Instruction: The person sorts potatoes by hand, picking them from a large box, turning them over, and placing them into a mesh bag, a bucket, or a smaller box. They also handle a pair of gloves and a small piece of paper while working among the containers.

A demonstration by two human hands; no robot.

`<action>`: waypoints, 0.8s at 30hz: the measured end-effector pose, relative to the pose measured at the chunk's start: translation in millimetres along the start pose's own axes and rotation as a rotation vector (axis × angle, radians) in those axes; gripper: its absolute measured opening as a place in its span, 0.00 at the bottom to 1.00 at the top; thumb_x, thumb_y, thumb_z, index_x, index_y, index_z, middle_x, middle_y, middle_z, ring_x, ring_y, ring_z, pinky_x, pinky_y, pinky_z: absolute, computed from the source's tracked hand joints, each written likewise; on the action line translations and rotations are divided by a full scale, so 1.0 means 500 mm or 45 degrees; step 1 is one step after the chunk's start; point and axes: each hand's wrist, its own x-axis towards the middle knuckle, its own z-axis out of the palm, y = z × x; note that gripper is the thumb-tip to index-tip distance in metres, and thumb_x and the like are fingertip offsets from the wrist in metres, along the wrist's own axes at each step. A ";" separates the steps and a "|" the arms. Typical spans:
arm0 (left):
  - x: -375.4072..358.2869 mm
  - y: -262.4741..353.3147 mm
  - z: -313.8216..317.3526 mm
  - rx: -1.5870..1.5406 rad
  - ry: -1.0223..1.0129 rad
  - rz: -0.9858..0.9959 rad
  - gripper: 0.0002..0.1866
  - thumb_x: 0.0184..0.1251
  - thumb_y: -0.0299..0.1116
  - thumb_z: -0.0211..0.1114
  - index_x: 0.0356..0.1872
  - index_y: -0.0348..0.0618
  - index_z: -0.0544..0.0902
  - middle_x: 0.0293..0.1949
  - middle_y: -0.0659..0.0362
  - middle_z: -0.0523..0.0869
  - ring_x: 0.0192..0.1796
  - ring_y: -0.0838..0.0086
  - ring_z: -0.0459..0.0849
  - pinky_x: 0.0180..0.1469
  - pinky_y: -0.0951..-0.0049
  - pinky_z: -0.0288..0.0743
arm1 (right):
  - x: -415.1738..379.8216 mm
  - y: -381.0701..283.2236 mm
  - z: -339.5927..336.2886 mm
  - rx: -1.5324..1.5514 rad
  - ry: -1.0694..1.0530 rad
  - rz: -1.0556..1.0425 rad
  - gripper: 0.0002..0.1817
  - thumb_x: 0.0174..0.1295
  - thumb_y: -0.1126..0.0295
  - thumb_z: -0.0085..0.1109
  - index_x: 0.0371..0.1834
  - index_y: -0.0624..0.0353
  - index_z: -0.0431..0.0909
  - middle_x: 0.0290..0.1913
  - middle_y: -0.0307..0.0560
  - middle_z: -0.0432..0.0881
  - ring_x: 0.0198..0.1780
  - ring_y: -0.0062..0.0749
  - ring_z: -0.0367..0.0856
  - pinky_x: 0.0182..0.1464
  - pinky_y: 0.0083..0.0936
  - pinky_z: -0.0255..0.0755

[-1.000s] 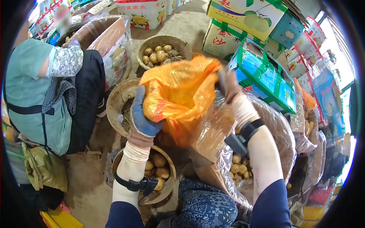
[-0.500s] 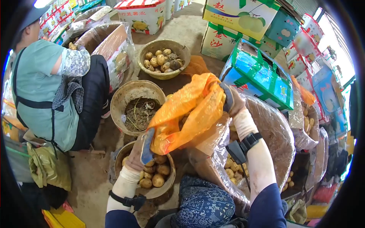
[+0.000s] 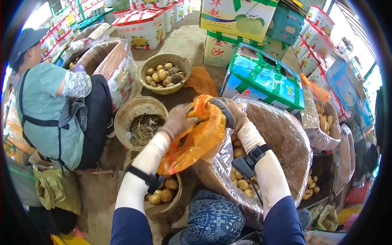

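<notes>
Gripping the bunched near edge of an orange bag (image 3: 192, 151) with the left hand (image 3: 179, 121), with fingers curled inward on the rim. Holding the same rim from the opposite side with the right hand (image 3: 230, 112), with fingers bent over it. Both gloved, both closed down narrow on the thin material, and near each other. Probably held from two sides to keep the mouth of the bag from slumping, with the lower part left hanging slack below the hands. No telling from this angle about contents at the bottom.

Below the left hand, partly hidden by the bag, a lower bowl (image 3: 165, 208) with potatoes (image 3: 166, 195). Below and to the right of the right hand, a plastic-lined carton (image 3: 281, 139) with more potatoes; perhaps lined to protect the cardboard, and seemingly set close for easy reach.

Left of the left hand, a dirt bowl (image 3: 134, 107) with soil and dry stalks (image 3: 145, 128), presumably kept separate from the potatoes. Beyond both hands, a far bowl (image 3: 163, 90) of potatoes, just beside a spare orange cloth (image 3: 201, 79) on the floor (image 3: 98, 200). Beyond the right hand, a blue box (image 3: 263, 79) bound with green tape, likely for strength. Well apart, to the left, a co-worker (image 3: 51, 106).
</notes>
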 end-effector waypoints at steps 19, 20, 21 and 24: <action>0.164 -0.255 -0.104 -0.679 0.368 -0.608 0.36 0.60 0.46 0.73 0.63 0.32 0.74 0.58 0.40 0.79 0.61 0.52 0.78 0.66 0.61 0.69 | -0.005 -0.041 0.178 -1.442 -0.853 0.517 0.37 0.62 0.47 0.59 0.70 0.56 0.67 0.65 0.56 0.74 0.65 0.49 0.74 0.62 0.40 0.70; 0.117 -0.198 -0.132 -0.380 0.390 -0.544 0.39 0.60 0.47 0.73 0.66 0.32 0.72 0.61 0.38 0.76 0.65 0.52 0.74 0.69 0.60 0.65 | -0.010 -0.030 0.171 -1.462 -0.831 0.522 0.38 0.62 0.46 0.59 0.71 0.56 0.66 0.65 0.57 0.74 0.65 0.50 0.74 0.63 0.40 0.70; 0.070 -0.158 -0.156 -0.080 0.405 -0.474 0.41 0.60 0.48 0.73 0.69 0.33 0.69 0.65 0.36 0.73 0.69 0.51 0.70 0.71 0.59 0.61 | -0.012 -0.018 0.164 -1.485 -0.804 0.524 0.39 0.62 0.46 0.59 0.73 0.56 0.64 0.65 0.57 0.74 0.65 0.51 0.74 0.64 0.41 0.69; -0.062 -0.140 -0.159 -0.030 0.689 -0.229 0.34 0.61 0.43 0.70 0.66 0.39 0.73 0.61 0.39 0.77 0.65 0.46 0.73 0.68 0.56 0.65 | -0.022 0.008 0.165 -1.484 -0.606 0.307 0.31 0.63 0.50 0.61 0.65 0.52 0.70 0.59 0.54 0.79 0.61 0.51 0.78 0.60 0.42 0.72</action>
